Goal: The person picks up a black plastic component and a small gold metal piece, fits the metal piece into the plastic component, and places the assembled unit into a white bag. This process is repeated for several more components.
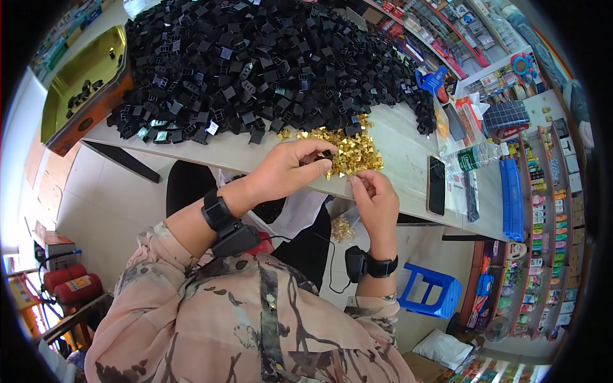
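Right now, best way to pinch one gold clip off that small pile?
Take a loose one at the near edge of the gold clip pile, from the person's side with the right hand. The black parts heap crowds the far edge; clip shape is too small to tell.

Black phone (437,185), blue stool (431,290)

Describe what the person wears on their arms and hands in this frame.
Both hands, left hand and right hand, are bare. Each wrist carries a black strap with a boxy black device: left wrist device, right wrist device; a thin black cable hangs between them. The sleeves are pale pink fabric with a dark branch-and-leaf print, pushed up the forearms.
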Demonstrator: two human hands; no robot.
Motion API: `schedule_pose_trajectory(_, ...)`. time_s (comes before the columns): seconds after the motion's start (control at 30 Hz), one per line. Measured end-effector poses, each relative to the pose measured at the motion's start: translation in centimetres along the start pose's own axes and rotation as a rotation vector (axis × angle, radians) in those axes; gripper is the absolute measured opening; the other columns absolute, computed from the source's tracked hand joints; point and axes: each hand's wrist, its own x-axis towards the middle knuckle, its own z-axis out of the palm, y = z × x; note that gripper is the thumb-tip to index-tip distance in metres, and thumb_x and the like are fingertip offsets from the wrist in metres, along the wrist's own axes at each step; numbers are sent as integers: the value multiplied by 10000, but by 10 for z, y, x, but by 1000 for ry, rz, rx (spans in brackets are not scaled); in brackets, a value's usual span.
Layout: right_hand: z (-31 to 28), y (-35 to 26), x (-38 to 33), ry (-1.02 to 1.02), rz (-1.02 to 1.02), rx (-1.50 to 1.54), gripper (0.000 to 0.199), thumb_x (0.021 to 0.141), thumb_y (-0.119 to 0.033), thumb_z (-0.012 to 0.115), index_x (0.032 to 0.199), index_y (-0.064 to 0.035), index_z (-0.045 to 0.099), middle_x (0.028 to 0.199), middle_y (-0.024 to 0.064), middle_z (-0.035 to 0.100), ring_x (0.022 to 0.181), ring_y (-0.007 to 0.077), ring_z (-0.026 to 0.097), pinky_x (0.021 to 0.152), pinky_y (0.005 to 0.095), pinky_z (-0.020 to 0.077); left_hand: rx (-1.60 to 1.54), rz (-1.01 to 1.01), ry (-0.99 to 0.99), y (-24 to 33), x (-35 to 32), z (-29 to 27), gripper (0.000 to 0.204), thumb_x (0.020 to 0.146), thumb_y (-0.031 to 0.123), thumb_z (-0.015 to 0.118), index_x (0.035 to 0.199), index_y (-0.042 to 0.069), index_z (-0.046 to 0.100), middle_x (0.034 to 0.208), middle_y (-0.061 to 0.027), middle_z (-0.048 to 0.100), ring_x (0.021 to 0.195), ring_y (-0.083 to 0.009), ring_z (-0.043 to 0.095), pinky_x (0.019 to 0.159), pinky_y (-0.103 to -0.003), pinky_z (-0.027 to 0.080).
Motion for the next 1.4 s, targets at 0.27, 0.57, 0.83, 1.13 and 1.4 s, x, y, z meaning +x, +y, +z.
schedule_pose_trajectory(0.27, 0, 3, 2, -53, -2, 77, 141, 799, -109, 662, 886, -12, 609, 744, 24, 572, 588, 85, 493, 552, 225, 417, 26, -5, -47, -10, 1, -3, 256, 888, 58, 557, 1139, 40, 511, 850, -6, 600, 644, -13, 490, 514, -179, 408)
schedule_pose_trajectory(0.57, -2, 6, -4, -54, 154, 618, 91, 831, -59, 623, 905, -27, 583, 821, -6, 584, 673, 57, 525, 618, 199, 447, 82, 58, -74, -11, 2, 0, 214, 886, 56, 562, 1099, 35, 559, 857, -2, 592, 650, -16, 489, 537, -190, 408)
schedule_pose_trajectory(0.83, 11, -33, 0, -203, 232, 972, 86, 856, -37, 591, 941, -28, 578, 877, 15, 590, 737, 73, 562, 672, 204, 474, 237, 159, -107, -9, 0, 0, 192, 852, 55, 598, 1043, 31, 605, 843, -23, 626, 685, -79, 555, 600, -232, 453)
schedule_pose_trajectory(1.13, 11, -22, -2, -275, 363, 850, 99, 864, -99, 623, 936, -41, 589, 802, 4, 598, 692, 65, 561, 633, 199, 474, 506, 331, -83, -9, -2, 1, 227, 809, 66, 622, 1033, 33, 608, 874, -137, 638, 761, -265, 626, 666, -322, 486)
schedule_pose_trajectory(1.4, 8, -21, 4, -419, 428, 890, 158, 872, -193, 637, 911, -46, 595, 795, 5, 609, 675, 61, 567, 598, 182, 452, 472, 467, -83, -11, -4, -1, 231, 820, 42, 597, 1051, 33, 611, 875, -134, 639, 755, -257, 633, 663, -325, 488)
